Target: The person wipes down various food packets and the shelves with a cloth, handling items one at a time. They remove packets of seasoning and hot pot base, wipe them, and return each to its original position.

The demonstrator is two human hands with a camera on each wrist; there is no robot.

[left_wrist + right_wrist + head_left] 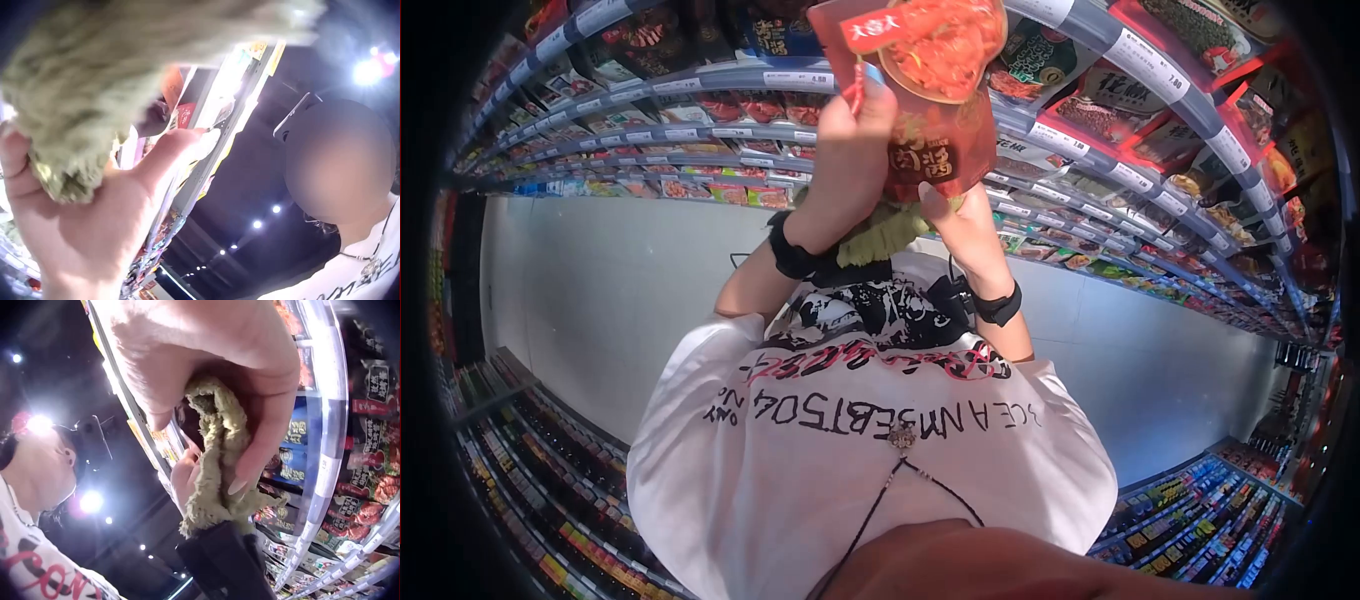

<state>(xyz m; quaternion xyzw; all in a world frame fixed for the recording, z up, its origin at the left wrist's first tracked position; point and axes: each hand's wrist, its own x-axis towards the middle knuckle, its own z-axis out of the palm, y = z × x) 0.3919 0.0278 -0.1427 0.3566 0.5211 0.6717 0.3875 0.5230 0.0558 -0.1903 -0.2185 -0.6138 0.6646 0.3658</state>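
A red sauce pouch (960, 130) with a picture of red food is held up in front of the shelves in the head view. My left hand (855, 150) grips its left side, thumb near the top. At the lower right, my right hand (972, 230) holds it with the thumb across the front; its other fingers are hidden behind. Below the pouch hangs a green fuzzy cloth (885, 235). This cloth (94, 75) fills much of the left wrist view. Curled fingers surround the cloth (219, 462) in the right wrist view; I cannot tell which hand holds it.
Tiered shelves (780, 78) of bagged sauces and seasonings with price labels curve across the front. Behind me stand more stocked shelves (1190, 525). Pale floor (610, 300) lies between the rows. Both wrists wear black bands (997, 303).
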